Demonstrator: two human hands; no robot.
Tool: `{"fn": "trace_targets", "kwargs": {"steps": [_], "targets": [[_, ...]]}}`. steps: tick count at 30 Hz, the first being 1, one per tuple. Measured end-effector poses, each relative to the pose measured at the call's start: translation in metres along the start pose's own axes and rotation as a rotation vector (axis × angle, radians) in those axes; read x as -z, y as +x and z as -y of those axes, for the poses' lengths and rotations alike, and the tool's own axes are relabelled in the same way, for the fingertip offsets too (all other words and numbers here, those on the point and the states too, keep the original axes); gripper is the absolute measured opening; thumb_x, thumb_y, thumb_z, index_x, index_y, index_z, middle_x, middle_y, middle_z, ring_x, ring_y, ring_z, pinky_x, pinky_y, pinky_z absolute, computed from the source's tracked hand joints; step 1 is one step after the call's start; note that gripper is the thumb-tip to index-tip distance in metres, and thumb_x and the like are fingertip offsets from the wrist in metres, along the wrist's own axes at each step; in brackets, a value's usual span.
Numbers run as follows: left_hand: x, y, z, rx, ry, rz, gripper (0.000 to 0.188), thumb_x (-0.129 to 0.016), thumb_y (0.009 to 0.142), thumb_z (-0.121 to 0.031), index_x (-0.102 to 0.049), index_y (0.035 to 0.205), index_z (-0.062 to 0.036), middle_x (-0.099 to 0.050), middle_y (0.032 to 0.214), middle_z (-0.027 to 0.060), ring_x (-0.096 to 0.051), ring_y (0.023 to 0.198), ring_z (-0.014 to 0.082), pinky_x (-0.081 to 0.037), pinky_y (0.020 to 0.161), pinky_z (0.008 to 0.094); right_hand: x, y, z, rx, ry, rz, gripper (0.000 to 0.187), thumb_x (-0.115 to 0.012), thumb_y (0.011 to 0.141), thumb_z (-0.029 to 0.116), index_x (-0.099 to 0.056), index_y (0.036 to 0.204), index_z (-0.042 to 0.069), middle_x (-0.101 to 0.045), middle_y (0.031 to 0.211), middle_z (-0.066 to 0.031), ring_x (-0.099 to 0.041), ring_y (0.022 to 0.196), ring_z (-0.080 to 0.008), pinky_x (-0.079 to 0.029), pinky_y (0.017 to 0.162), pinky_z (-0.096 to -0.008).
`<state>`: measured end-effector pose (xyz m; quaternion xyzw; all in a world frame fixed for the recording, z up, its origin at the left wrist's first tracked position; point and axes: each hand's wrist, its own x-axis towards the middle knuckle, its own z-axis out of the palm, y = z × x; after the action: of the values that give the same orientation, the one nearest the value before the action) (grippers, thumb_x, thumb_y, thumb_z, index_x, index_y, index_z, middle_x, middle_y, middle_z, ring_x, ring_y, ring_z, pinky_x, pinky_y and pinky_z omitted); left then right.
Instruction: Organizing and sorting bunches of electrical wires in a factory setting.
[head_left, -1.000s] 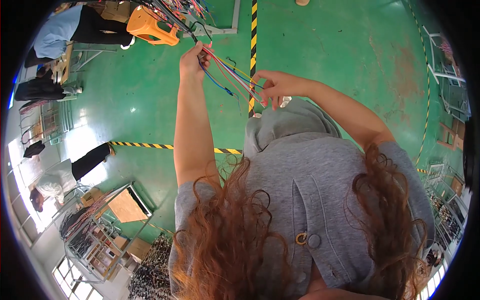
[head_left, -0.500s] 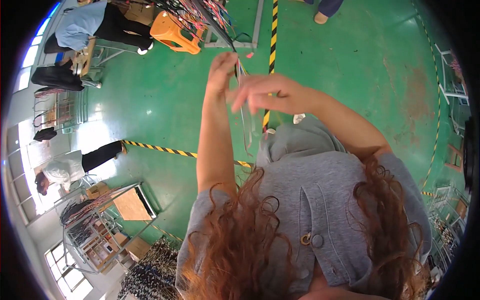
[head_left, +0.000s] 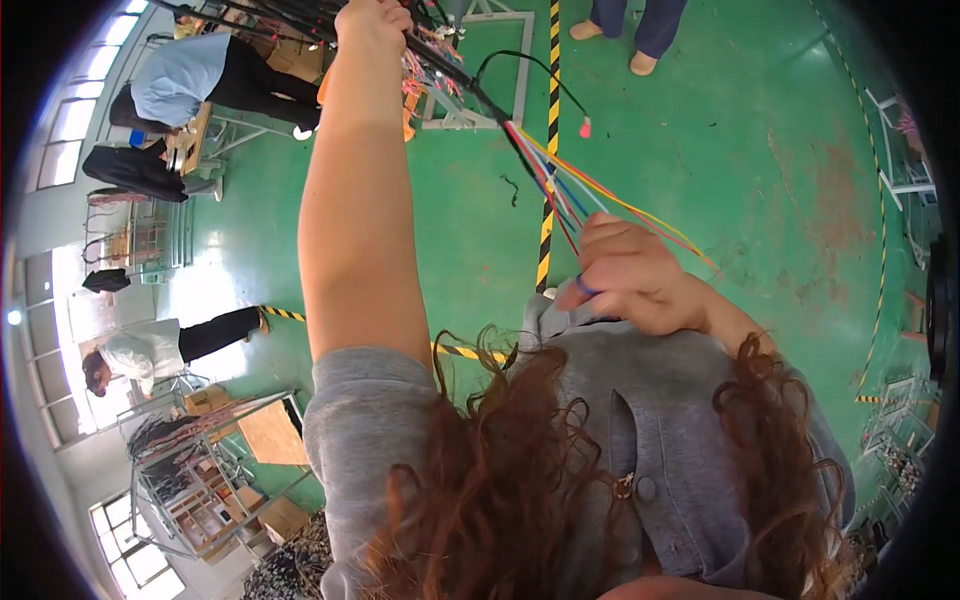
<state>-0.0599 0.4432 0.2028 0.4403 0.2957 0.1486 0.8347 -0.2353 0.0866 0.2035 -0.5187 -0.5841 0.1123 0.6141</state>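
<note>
My left hand (head_left: 375, 25) reaches far out at the top edge, its fingers closed around a bundle of black cables (head_left: 440, 62). From the end of a black-sheathed cable, coloured wires (head_left: 562, 178) in red, yellow, blue and white fan out toward me. My right hand (head_left: 640, 275), in front of my chest, has its fingers curled over some of these wires. A few yellow and red wires pass outside it on the right. Something small and blue shows at its fingers. A thin black lead (head_left: 545, 68) with a pink-red tip loops off the bundle.
A grey metal stand (head_left: 520, 70) rises under the bundle, near a mostly hidden orange stool (head_left: 408, 115). Another person's legs (head_left: 640, 25) stand beyond. Two people (head_left: 185, 80) work at the left. A shelf rack (head_left: 215, 470) stands lower left; striped tape (head_left: 545, 240) marks the green floor.
My left hand has moved up and left along the bundle, the arm stretching out. My right hand has come back right and closer to me, and the coloured wires now spread toward it.
</note>
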Motion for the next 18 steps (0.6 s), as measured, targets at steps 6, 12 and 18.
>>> {"fn": "trace_targets", "kwargs": {"steps": [6, 12, 18], "targets": [[0.019, 0.044, -0.03, 0.196, -0.097, 0.277, 0.039, -0.037, 0.091, -0.032, -0.039, 0.063, -0.0055, -0.037, 0.055, -0.0002, -0.032, 0.042, 0.0112, -0.026, 0.038, 0.0207, 0.008, 0.002, 0.017, -0.021, 0.054, -0.042, 0.03, -0.048, 0.086, 0.026, -0.059, 0.073, 0.001, -0.05, 0.057, -0.0059, -0.042, 0.052, -0.0233, -0.032, 0.058, -0.0334], [0.013, 0.032, -0.036, 0.188, -0.173, 0.049, 0.038, -0.036, 0.09, -0.03, -0.034, 0.059, -0.0079, -0.029, 0.048, -0.0016, -0.02, 0.034, 0.0079, -0.013, 0.031, 0.0213, 0.014, 0.0, 0.025, 0.001, 0.032, 0.016, 0.015, -0.056, 0.082, 0.015, -0.059, 0.077, 0.002, -0.058, 0.068, -0.0057, -0.05, 0.059, -0.0234, -0.036, 0.061, -0.0335], [0.027, 0.041, -0.042, 0.219, -0.202, 0.03, 0.036, -0.035, 0.09, -0.027, -0.034, 0.059, -0.0077, -0.031, 0.049, -0.0009, -0.023, 0.035, 0.0083, -0.015, 0.032, 0.0208, 0.017, 0.002, 0.026, 0.026, 0.005, 0.085, 0.016, -0.057, 0.082, 0.016, -0.059, 0.074, 0.002, -0.056, 0.067, -0.0059, -0.048, 0.058, -0.024, -0.036, 0.061, -0.0335]]}}
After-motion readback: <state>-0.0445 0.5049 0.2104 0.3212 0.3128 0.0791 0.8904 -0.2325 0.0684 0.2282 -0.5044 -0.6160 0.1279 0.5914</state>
